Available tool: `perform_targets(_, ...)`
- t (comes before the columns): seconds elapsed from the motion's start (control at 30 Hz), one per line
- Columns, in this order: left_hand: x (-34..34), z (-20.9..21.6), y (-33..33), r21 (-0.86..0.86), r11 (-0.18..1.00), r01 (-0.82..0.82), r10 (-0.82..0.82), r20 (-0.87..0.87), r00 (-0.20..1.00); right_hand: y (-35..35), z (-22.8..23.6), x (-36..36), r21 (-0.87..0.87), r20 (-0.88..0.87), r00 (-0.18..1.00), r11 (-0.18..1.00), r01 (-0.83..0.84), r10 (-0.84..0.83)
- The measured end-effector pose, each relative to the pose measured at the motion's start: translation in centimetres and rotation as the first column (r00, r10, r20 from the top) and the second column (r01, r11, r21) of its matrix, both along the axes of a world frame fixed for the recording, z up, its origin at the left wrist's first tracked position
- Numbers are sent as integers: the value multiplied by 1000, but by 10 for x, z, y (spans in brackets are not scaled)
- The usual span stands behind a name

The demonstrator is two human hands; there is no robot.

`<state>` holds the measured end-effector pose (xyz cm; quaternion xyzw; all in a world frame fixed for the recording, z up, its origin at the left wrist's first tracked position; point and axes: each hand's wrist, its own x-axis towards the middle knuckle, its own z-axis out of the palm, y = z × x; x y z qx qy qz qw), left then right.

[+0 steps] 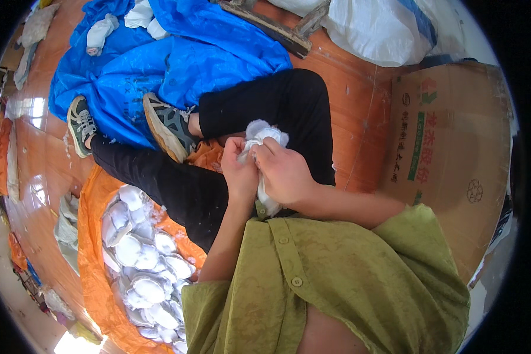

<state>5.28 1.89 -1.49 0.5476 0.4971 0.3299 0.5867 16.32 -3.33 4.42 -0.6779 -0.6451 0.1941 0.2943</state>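
Note:
Above my lap, both hands grip a soft white cloth piece [268, 200] with a fluffy, rounded top end that shows beyond my fingers. My left hand [239, 168] pinches its left side, thumb and fingers pressed together. On the other side my right hand [284, 172] is closed on it, the two hands nearly touching. The lower end of the cloth hangs down toward my green shirt. To my left, an orange sack [94, 236] lies spread, and in it are several white, rounded, padded pieces [147, 289] with loose fluff.
A blue plastic sheet [230, 44] lies beyond my feet, with white bundles [102, 32] on it. A large cardboard box [448, 147] stands at my right. White sacks [377, 32] and a wooden stool [271, 29] are at the far side of the reddish floor [354, 118].

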Motion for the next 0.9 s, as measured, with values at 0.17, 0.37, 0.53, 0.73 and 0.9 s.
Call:
perform_targets(0.17,2,16,-1,-332,941,-69,176,305,936,7,6,16,33,-140,989,998,51,-46)
perform_targets(0.37,-18,49,10,-279,956,94,5,333,943,15,9,30,-55,-500,853,989,140,-149)
perform_targets(0.53,-12,48,2,-168,984,61,-33,161,986,13,11,30,-39,-422,905,998,50,-62)
perform_targets(0.73,-1,15,-6,-44,999,-26,29,82,996,2,13,9,34,-206,978,999,42,-34)
perform_targets(0.9,7,-1,-2,-229,969,-90,131,168,977,1,-1,6,75,-125,992,997,21,-11)
